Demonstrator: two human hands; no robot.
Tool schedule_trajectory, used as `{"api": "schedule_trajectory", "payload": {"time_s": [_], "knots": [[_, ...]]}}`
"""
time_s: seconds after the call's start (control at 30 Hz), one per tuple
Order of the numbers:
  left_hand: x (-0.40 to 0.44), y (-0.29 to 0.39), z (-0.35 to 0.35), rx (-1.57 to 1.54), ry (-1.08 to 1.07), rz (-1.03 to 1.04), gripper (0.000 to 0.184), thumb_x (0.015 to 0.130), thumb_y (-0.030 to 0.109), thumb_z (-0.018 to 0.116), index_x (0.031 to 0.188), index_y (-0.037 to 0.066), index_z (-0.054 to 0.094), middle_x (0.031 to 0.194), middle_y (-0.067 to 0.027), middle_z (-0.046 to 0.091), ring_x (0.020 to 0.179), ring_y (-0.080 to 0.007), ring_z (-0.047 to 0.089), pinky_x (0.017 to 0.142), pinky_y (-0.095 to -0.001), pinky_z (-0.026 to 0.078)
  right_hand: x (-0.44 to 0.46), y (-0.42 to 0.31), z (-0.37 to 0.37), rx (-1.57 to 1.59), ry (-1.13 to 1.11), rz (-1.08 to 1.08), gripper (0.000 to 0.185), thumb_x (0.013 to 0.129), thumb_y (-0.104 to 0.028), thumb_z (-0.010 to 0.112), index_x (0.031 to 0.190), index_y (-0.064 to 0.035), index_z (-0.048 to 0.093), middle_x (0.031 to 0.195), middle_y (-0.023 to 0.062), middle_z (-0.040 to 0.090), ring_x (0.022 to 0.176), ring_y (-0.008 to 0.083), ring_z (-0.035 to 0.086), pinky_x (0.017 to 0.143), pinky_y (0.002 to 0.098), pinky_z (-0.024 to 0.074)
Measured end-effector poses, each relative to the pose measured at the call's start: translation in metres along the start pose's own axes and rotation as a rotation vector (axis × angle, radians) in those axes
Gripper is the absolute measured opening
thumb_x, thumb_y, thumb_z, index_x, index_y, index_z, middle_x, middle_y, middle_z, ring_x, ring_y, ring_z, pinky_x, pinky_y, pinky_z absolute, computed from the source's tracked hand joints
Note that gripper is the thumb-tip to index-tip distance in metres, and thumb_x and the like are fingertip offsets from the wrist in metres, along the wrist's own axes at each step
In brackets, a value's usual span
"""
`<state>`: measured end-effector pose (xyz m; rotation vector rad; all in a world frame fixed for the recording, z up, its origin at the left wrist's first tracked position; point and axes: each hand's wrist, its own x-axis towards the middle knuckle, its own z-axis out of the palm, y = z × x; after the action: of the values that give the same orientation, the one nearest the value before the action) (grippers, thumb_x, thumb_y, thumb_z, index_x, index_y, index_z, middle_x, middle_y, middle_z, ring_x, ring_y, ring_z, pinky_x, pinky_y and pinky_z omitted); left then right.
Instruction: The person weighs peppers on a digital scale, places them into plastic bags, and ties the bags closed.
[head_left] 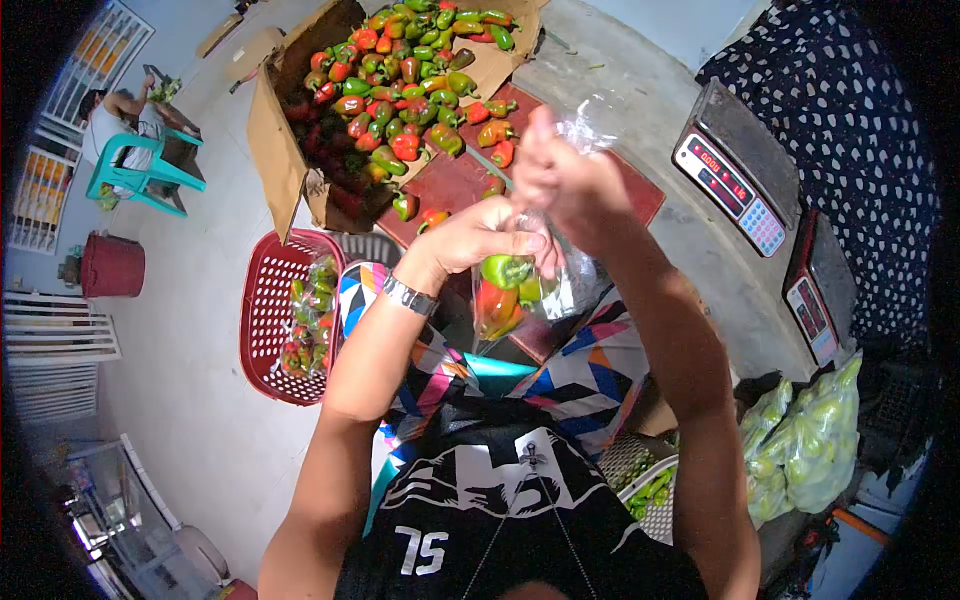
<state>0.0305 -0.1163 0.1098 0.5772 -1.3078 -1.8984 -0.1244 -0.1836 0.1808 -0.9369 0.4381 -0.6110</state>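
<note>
A clear plastic bag (507,311) with green and red bell peppers in it hangs in front of my lap. My left hand (492,238), with a metal watch on the wrist, is closed around the bag's gathered neck. Just above and to the right, my right hand (572,180) is curled and a little blurred by motion. Clear film (590,122) from the bag shows beside its fingers, so it seems to grip the upper part. Beyond my hands, loose red and green peppers (405,90) spill from an open cardboard box (274,155).
A red plastic basket (262,325) on my left holds bagged peppers (318,310). Two digital scales (728,188) stand on the right. Below them are bags of green produce (815,440) and a white basket (657,520). A person sits on a green chair (125,165) far left.
</note>
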Motion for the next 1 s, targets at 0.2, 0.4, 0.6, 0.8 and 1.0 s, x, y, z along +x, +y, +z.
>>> {"api": "schedule_trajectory", "payload": {"time_s": [0.2, 0.4, 0.6, 0.8, 1.0], "knots": [[-0.023, -0.023, -0.001, -0.141, 0.235, 0.066, 0.026, 0.101, 0.026, 0.064, 0.098, 0.0, 0.068, 0.101, -0.0097, 0.07, 0.101, -0.0206, 0.066, 0.093, -0.0341, 0.05, -0.006, 0.011, -0.045, 0.532, 0.165, 0.055, 0.041, 0.111, -0.044, 0.038, 0.08, -0.0181, 0.043, 0.056, -0.0087, 0.029, 0.045, 0.0078, 0.025, 0.048, 0.0267, 0.0264], [-0.046, -0.04, 0.001, -0.257, 0.462, 0.233, 0.026, 0.104, 0.027, 0.058, 0.093, 0.004, 0.063, 0.097, -0.0093, 0.068, 0.098, -0.0222, 0.064, 0.093, -0.035, 0.05, -0.005, 0.015, -0.068, -0.41, 0.66, -0.414, 0.032, 0.104, -0.035, 0.059, 0.082, -0.0114, 0.054, 0.058, -0.0036, 0.045, 0.046, 0.0132, 0.042, 0.051, 0.0331, 0.0397], [-0.057, 0.0, 0.003, 0.126, 0.311, -0.092, 0.022, 0.103, 0.016, 0.06, 0.089, 0.001, 0.069, 0.096, -0.0073, 0.071, 0.089, -0.0167, 0.065, 0.086, -0.0301, 0.051, -0.035, 0.022, 0.0, -1.596, -0.123, -0.748, 0.031, 0.094, -0.027, 0.068, 0.117, -0.0073, 0.06, 0.102, 0.0145, 0.07, 0.096, 0.0329, 0.067, 0.082, 0.0448, 0.0529], [-0.065, 0.03, 0.016, 0.685, 0.131, -0.174, 0.018, 0.098, 0.014, 0.061, 0.09, 0.001, 0.07, 0.104, -0.0079, 0.064, 0.104, -0.0199, 0.06, 0.092, -0.0338, 0.047, -0.049, 0.022, -0.013, -1.314, -0.405, -0.169, 0.031, 0.102, -0.029, 0.057, 0.092, -0.0015, 0.066, 0.08, 0.0197, 0.065, 0.076, 0.0354, 0.066, 0.073, 0.0413, 0.0498], [-0.087, 0.055, 0.043, 1.008, 0.222, 0.067, 0.014, 0.091, 0.014, 0.071, 0.088, 0.001, 0.073, 0.107, -0.0103, 0.065, 0.108, -0.029, 0.059, 0.096, -0.0414, 0.046, -0.061, 0.015, -0.02, -0.66, -0.246, 0.294, 0.042, 0.107, -0.034, 0.051, 0.078, -0.005, 0.061, 0.064, -0.0013, 0.05, 0.057, 0.0107, 0.049, 0.061, 0.0289, 0.0437]]}}
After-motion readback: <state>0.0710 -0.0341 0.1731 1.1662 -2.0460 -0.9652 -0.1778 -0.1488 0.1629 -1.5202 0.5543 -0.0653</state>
